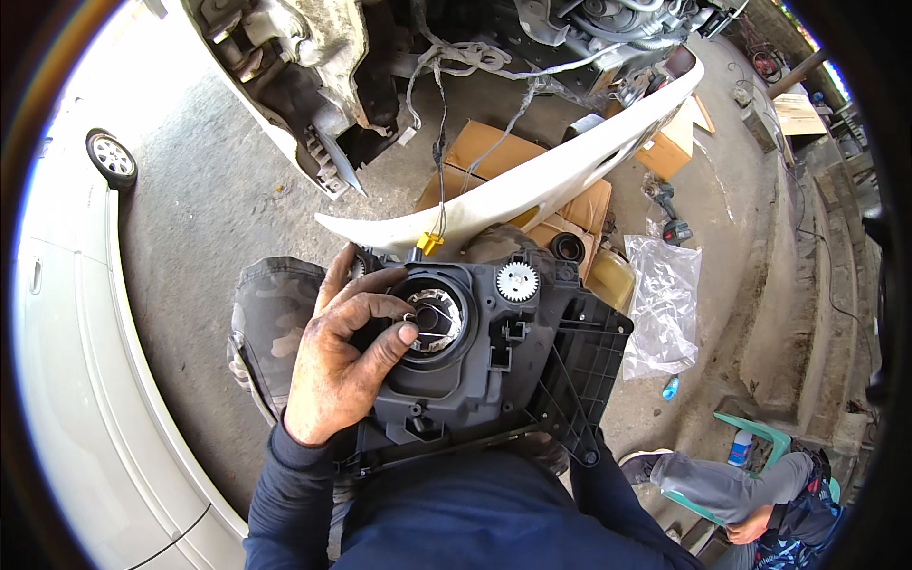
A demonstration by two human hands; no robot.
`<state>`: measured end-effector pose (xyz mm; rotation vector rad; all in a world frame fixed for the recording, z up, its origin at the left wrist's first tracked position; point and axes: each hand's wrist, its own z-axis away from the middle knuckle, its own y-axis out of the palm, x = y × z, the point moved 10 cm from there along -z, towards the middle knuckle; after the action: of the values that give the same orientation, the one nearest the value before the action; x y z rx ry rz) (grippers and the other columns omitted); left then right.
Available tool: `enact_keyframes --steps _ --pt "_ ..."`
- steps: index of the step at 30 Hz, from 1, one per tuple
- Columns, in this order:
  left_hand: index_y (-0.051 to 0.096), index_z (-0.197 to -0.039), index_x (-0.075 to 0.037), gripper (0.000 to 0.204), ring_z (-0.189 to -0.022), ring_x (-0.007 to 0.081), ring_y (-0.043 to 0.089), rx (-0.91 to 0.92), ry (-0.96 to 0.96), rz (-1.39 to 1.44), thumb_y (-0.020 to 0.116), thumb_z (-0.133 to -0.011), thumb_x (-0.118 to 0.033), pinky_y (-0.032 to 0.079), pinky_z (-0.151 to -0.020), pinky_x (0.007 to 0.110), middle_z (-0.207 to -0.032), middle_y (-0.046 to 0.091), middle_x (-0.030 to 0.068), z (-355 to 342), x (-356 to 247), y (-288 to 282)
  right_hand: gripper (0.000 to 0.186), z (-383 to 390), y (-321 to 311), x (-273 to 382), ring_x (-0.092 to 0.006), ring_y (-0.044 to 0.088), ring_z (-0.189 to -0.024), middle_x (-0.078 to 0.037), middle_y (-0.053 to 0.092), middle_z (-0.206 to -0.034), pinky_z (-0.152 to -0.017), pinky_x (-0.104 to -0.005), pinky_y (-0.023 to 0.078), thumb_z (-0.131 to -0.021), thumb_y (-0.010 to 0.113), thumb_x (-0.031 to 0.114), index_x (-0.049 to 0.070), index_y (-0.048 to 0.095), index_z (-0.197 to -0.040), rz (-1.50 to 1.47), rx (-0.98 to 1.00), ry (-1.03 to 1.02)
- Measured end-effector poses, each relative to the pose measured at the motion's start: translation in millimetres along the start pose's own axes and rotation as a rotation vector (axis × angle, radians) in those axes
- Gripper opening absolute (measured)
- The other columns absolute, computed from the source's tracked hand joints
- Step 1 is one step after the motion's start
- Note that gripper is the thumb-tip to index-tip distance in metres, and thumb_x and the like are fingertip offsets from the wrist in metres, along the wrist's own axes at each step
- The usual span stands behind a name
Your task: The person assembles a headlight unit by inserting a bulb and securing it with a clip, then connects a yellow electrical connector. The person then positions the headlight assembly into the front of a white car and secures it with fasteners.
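Note:
A black car headlight housing (446, 380) lies back side up across my lap. My left hand (342, 356) is over its round opening (435, 323), thumb and index finger brought close together at the left rim. What they pinch is too small to make out; thin metal wire shows inside the opening beside them. A white gear wheel (518, 282) sits on the housing to the right of the opening. My right sleeve (617, 494) runs down along the housing's right side, and that hand is hidden behind it.
Beyond the housing lie a white bumper (532, 195), cardboard (494, 152) and a yellow connector (430, 243) on hanging wires. A car with its front opened up is at the top. Right are a plastic bag (663, 304), a cordless tool (670, 214) and a seated person (760, 494). A white car (85, 380) stands left.

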<state>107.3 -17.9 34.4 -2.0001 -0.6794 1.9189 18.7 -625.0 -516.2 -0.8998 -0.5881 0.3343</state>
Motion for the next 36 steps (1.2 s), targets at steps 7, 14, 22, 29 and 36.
enact_keyframes --steps 7,14,22,29,36 --pt "0.081 -0.115 -0.008 0.032 -0.159 0.0501 0.034 -0.053 0.041 -0.123 0.089 -0.085 -0.012 0.031 -0.128 0.060 -0.150 0.067 0.0133 4.8 -11.4 0.0 0.033 -19.8 2.9 61.1 -0.0465 0.072 -0.113 -0.026 0.075 -0.119 -0.098 -0.0494 0.055 -0.104 0.064 0.025 -0.002 0.073 -0.122 0.085 0.172 -0.148" --pt "0.081 -0.113 -0.013 0.033 -0.153 0.0501 0.042 -0.140 0.129 -0.275 0.089 -0.081 -0.013 0.033 -0.121 0.069 -0.148 0.066 0.0136 7.1 -36.5 2.6 0.039 31.2 -199.9 307.1 -0.0364 0.075 -0.111 -0.025 0.078 -0.118 -0.102 -0.0430 0.055 -0.107 0.066 0.028 -0.004 0.072 -0.129 -0.132 0.018 -0.807" --pt "0.075 -0.139 -0.025 0.068 -0.156 0.0576 0.030 -0.037 0.241 -0.483 0.094 -0.074 -0.031 0.024 -0.121 0.078 -0.165 0.046 0.0251 24.0 -71.2 36.0 0.024 396.8 -313.8 522.2 -0.0263 0.072 -0.103 -0.016 0.076 -0.111 -0.098 -0.0379 0.056 -0.098 0.077 0.011 -0.001 0.073 -0.119 -0.399 0.268 -1.608" --pt "0.056 -0.157 -0.048 0.086 -0.159 0.0644 0.012 -0.022 0.096 -0.487 0.089 -0.078 -0.057 0.019 -0.116 0.086 -0.177 0.015 0.0291 46.4 -53.6 52.8 0.017 486.2 -237.5 579.2 -0.0360 0.072 -0.103 -0.017 0.074 -0.108 -0.090 -0.0465 0.057 -0.093 0.074 0.011 0.003 0.076 -0.109 0.115 0.518 -1.839" --pt "0.059 -0.155 -0.045 0.084 -0.158 0.0680 0.007 -0.062 0.068 -0.480 0.088 -0.078 -0.062 0.013 -0.116 0.087 -0.176 0.010 0.0349 60.3 -46.8 64.8 0.029 511.1 -182.0 593.9 -0.0382 0.076 -0.092 -0.018 0.076 -0.094 -0.081 -0.0481 0.059 -0.085 0.080 0.027 0.002 0.079 -0.100 0.801 0.471 -1.930"
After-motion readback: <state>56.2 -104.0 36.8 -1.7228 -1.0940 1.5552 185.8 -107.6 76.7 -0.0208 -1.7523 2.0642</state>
